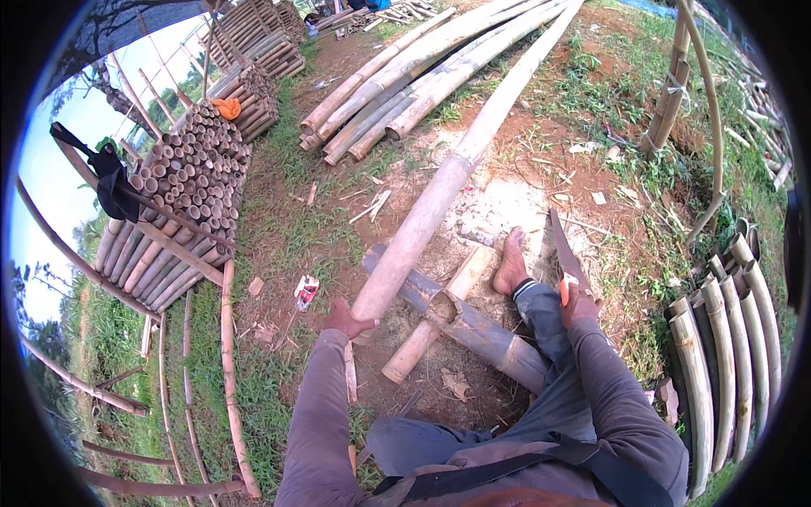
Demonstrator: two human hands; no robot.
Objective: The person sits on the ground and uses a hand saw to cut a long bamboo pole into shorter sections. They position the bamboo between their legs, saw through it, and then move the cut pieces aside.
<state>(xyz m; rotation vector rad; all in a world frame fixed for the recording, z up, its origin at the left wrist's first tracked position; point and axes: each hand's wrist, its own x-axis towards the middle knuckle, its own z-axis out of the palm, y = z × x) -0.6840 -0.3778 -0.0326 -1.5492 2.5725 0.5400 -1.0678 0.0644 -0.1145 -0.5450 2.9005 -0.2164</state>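
Observation:
My left hand point(348, 319) grips the near end of a long, pale bamboo pole point(422, 207), the thumb lying over its side. The pole slants away to the far right and crosses a thick grey bamboo piece point(507, 351) that has a notch cut in its top. Under that piece runs a shorter bamboo length point(409, 358). In my right hand point(580, 306) is a handsaw point(563, 247), held by its orange handle, its blade pointing away from me and apart from the pole. My bare foot point(510, 264) rests on the ground between pole and saw.
Several long bamboo poles point(397, 76) lie at the far middle. Cut bamboo is stacked at the left point(190, 182), and upright bamboo lengths point(726, 355) stand at the right. Pale sawdust point(507, 203) covers the soil. A bamboo post point(667, 101) stands at the far right.

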